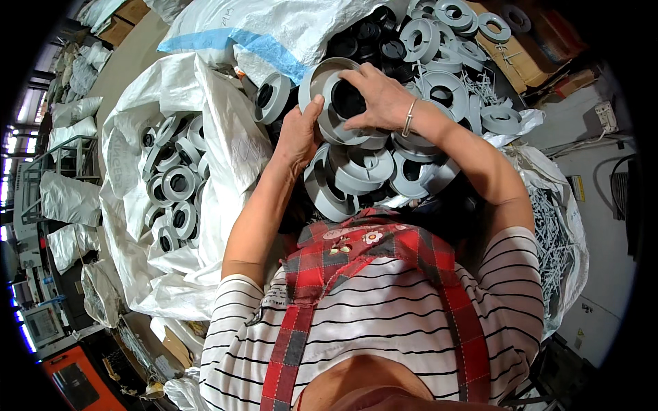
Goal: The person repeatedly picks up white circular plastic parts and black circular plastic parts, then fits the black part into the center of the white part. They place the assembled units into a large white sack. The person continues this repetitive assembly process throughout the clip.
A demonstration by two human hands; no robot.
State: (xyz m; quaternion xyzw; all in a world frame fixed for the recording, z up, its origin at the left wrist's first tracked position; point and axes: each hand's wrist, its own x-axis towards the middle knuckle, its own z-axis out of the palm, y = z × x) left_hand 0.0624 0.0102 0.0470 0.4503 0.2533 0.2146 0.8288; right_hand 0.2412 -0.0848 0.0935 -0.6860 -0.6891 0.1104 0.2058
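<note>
A round grey plastic flange (334,128) is tilted up in front of me above a pile of similar grey parts (362,168). My left hand (301,133) grips its left edge, thumb up along the rim. My right hand (381,97) is curled around a black round plastic cap (348,100) at the flange's middle, thumb below and fingers above. Whether the cap is fully seated in the flange I cannot tell. Just left of the flange, another grey ring (275,99) with a black centre leans on its side.
On the left stands a white woven sack (137,226) holding grey rings with black centres. Loose black caps (370,38) and grey rings (439,89) lie on the far side. Thin grey plastic sticks (548,233) fill a bag on the right, beside a cardboard box (510,61).
</note>
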